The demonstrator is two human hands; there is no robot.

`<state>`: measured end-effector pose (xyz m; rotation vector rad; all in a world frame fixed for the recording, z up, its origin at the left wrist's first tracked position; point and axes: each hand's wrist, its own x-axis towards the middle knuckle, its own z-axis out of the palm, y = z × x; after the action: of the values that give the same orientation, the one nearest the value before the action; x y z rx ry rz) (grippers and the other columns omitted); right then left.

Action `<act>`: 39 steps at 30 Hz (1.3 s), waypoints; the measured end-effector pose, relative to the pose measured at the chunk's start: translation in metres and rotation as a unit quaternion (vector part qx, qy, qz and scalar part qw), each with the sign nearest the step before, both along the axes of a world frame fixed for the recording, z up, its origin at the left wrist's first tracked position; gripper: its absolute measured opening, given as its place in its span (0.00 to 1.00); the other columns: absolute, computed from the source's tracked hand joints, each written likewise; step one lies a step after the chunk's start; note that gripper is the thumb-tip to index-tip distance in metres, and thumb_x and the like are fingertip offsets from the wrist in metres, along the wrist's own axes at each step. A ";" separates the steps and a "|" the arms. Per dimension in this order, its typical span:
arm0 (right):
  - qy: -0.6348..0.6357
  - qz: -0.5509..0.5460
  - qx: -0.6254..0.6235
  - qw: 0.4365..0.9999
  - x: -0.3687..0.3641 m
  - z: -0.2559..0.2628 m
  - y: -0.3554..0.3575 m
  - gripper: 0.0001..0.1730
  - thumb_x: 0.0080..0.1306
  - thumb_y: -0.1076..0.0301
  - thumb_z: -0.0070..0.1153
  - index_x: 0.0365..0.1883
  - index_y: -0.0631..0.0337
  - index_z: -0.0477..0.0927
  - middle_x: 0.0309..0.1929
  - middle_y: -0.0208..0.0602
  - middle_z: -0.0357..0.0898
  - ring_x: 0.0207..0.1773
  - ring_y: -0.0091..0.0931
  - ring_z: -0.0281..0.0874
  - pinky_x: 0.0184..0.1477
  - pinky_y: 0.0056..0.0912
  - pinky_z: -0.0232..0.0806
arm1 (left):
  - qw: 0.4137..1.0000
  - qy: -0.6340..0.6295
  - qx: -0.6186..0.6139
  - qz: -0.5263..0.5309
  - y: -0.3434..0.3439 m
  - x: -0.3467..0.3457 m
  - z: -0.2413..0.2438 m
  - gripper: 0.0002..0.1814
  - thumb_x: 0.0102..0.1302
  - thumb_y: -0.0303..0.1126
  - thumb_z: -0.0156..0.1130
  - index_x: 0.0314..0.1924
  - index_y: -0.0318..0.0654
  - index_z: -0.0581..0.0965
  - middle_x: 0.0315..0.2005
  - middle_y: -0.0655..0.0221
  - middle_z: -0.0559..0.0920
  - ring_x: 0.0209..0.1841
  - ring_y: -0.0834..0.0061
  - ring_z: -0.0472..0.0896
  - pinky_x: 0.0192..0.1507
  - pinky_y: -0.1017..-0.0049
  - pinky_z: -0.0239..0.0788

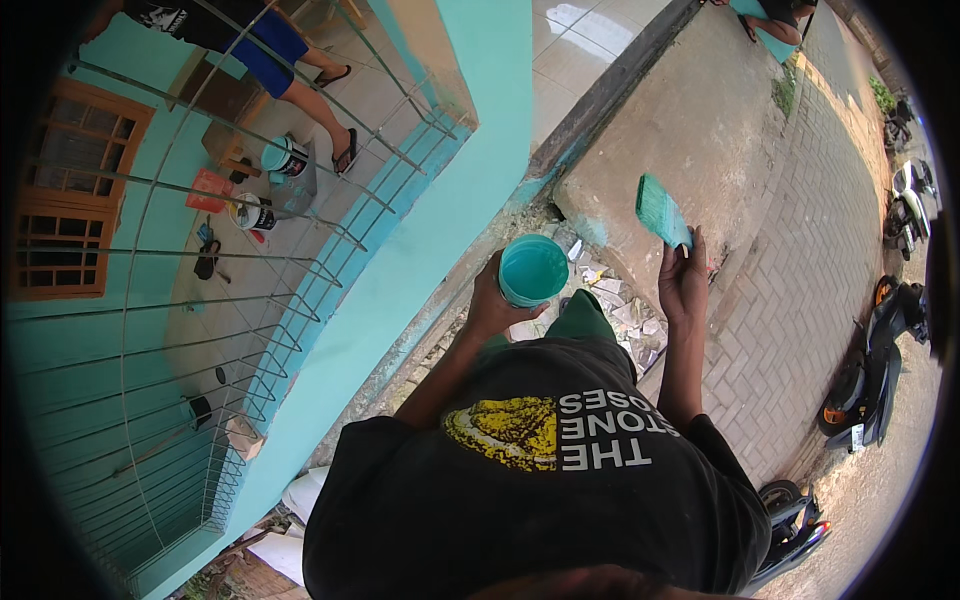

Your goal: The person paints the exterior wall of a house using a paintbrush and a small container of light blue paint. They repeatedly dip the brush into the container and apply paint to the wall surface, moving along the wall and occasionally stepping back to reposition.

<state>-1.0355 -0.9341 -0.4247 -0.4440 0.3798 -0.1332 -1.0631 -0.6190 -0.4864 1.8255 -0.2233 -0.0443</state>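
My left hand (491,300) is closed around a round tub of turquoise paint (533,270), held upright with its mouth facing the camera. To the right, my right hand (684,281) grips the handle end of a wide flat paintbrush (663,211). The bristles are coated with turquoise paint and point up and to the left, apart from the tub. Just left of the tub runs a low wall painted turquoise (420,255), topped by a metal wire grille (300,300).
Broken tile rubble (619,300) lies by my feet beside a concrete slab (675,127). Paint buckets (283,155) and a person in blue shorts (270,49) are behind the grille. Another person (780,19) is at the top right. Parked motorcycles (874,367) line the paved lane (795,300).
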 end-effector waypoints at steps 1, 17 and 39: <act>0.011 -0.015 -0.050 0.999 -0.008 0.004 0.003 0.16 0.77 0.61 0.53 0.50 0.67 0.76 0.47 0.41 0.82 0.50 0.26 0.84 0.54 0.25 0.80 | 1.000 -0.011 0.002 -0.012 -0.001 0.005 0.000 0.47 0.40 0.39 0.85 0.61 0.37 0.71 0.50 0.56 0.83 0.52 0.59 0.84 0.55 0.63 0.75; 0.128 0.108 -0.201 0.965 0.055 -0.137 0.050 0.18 0.74 0.62 0.58 0.58 0.62 0.79 0.38 0.34 0.82 0.39 0.23 0.82 0.44 0.26 0.80 | 1.000 -0.019 -0.019 0.008 -0.029 -0.063 -0.022 0.54 0.40 0.46 0.86 0.66 0.38 0.66 0.57 0.59 0.78 0.58 0.60 0.80 0.61 0.61 0.71; 0.112 -0.027 -0.016 0.993 0.080 -0.268 0.349 0.21 0.69 0.60 0.65 0.54 0.64 0.78 0.41 0.34 0.81 0.37 0.22 0.83 0.45 0.27 0.82 | 0.999 -0.040 0.004 -0.003 0.235 -0.049 0.015 0.62 0.37 0.50 0.84 0.70 0.40 0.59 0.60 0.58 0.71 0.64 0.59 0.71 0.64 0.60 0.69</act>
<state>-0.9551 -0.5848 -0.6925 -0.4828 0.6111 -0.1435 -1.1122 -0.3842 -0.4711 1.8367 -0.2854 0.0244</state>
